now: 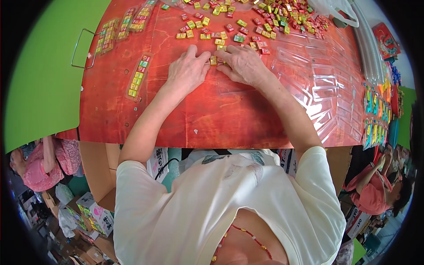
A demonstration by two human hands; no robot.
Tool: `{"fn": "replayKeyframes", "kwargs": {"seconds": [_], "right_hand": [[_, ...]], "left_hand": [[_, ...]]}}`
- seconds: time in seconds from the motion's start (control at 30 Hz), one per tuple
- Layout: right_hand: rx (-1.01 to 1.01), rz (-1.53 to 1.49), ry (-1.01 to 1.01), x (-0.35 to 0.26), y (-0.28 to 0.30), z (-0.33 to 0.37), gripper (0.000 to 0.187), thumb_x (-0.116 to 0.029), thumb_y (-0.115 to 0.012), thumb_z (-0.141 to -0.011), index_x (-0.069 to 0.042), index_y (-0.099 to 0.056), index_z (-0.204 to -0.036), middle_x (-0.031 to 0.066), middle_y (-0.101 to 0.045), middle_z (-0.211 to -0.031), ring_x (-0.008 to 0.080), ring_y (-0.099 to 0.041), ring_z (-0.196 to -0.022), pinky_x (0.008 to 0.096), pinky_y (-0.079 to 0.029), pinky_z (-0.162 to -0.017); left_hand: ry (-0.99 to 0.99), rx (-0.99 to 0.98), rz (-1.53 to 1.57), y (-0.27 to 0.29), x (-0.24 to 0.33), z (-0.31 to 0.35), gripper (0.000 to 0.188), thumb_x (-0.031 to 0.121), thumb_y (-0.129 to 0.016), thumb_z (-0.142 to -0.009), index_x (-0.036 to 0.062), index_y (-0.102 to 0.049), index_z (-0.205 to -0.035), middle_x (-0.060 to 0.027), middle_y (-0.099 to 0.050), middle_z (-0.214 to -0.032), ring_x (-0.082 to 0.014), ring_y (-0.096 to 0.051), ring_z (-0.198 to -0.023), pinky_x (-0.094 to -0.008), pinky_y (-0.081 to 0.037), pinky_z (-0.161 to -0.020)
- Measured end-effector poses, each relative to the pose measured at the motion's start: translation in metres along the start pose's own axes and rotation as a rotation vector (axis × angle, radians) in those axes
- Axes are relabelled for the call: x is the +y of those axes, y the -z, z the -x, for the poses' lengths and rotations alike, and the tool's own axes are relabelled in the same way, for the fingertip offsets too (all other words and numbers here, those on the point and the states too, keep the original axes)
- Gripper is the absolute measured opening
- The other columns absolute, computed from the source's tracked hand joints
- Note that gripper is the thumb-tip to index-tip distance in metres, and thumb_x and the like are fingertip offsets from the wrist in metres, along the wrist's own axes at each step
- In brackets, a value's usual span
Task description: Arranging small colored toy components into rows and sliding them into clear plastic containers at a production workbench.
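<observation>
Both hands meet over the middle of the red table [185, 115], at the near edge of a spread of tiny red, yellow and green boxes [205, 36]. My left hand [189, 68] has its fingers curled and pressed against the left end of a short row of these little boxes [213, 60]. From the other end, my right hand [243, 65] closes on the same row, its thumb and index finger bent inward. Most of the row is covered by my fingers. To the left lies a narrow clear plastic tray [139, 77] filled with one line of the boxes.
Several filled trays [107, 35] lie at the far left, near a metal wire handle [84, 48]. Clear plastic trays [324, 84] cover the right side. A heap of boxes [291, 15] and a white plastic bag [338, 9] sit at the back right. Other people are seated beyond both sides.
</observation>
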State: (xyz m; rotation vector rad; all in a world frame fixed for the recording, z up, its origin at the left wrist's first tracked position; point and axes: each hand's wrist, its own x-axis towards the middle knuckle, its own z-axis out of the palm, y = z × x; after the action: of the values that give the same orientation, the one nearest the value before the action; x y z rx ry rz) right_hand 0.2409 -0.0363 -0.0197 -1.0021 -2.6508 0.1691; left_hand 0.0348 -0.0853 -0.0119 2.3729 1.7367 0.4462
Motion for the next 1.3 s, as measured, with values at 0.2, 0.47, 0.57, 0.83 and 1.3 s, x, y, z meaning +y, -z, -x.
{"fn": "replayKeyframes", "kwargs": {"seconds": [0.2,0.47,0.57,0.83,1.3], "right_hand": [[0.064,-0.001,-0.005,-0.001,0.006,0.004,0.024,-0.031,-0.068,-0.088,-0.013,-0.066,-0.104,0.0101,-0.065,-0.081,0.03,-0.069,-0.081,0.0435,-0.053,-0.074],[-0.067,-0.051,-0.112,-0.011,0.054,0.071,0.029,-0.026,-0.069,-0.089,-0.013,-0.066,-0.114,0.0141,-0.063,-0.09,0.0337,-0.067,-0.083,0.0445,-0.052,-0.078],[-0.076,-0.027,-0.099,-0.006,0.05,0.089,0.035,-0.025,-0.07,-0.088,-0.011,-0.063,-0.119,0.014,-0.063,-0.092,0.0347,-0.066,-0.088,0.0445,-0.051,-0.081],[-0.019,-0.187,-0.214,-0.002,0.051,0.102,0.034,-0.018,-0.07,-0.087,-0.005,-0.061,-0.117,0.0158,-0.062,-0.096,0.037,-0.064,-0.092,0.0452,-0.051,-0.081],[0.06,0.064,-0.19,-0.028,0.027,0.069,0.028,-0.024,-0.071,-0.085,-0.007,-0.061,-0.106,0.0115,-0.06,-0.089,0.0313,-0.064,-0.086,0.0435,-0.048,-0.077]], "left_hand": [[-0.002,-0.014,0.02,0.003,0.006,0.003,0.027,0.025,-0.064,-0.094,0.0149,-0.062,-0.119,-0.0113,-0.054,-0.103,-0.035,-0.066,-0.087,-0.0471,-0.056,-0.07],[-0.062,-0.033,0.152,0.001,0.07,0.028,0.027,0.024,-0.064,-0.093,0.0129,-0.061,-0.118,-0.0129,-0.054,-0.1,-0.0359,-0.067,-0.085,-0.0474,-0.057,-0.067],[-0.165,0.023,0.124,-0.017,0.08,0.027,0.027,0.019,-0.067,-0.089,0.0059,-0.059,-0.112,-0.0169,-0.053,-0.1,-0.0359,-0.067,-0.087,-0.0459,-0.058,-0.066],[-0.043,0.054,0.162,-0.009,0.065,0.041,0.053,0.024,-0.064,-0.094,0.008,-0.048,-0.142,-0.0175,-0.052,-0.122,-0.0365,-0.06,-0.106,-0.048,-0.052,-0.084],[-0.17,-0.042,-0.061,-0.045,0.062,0.041,0.076,0.042,-0.062,-0.093,0.0014,-0.034,-0.152,-0.0184,-0.029,-0.16,-0.0365,-0.025,-0.149,-0.067,-0.024,-0.11]]}}
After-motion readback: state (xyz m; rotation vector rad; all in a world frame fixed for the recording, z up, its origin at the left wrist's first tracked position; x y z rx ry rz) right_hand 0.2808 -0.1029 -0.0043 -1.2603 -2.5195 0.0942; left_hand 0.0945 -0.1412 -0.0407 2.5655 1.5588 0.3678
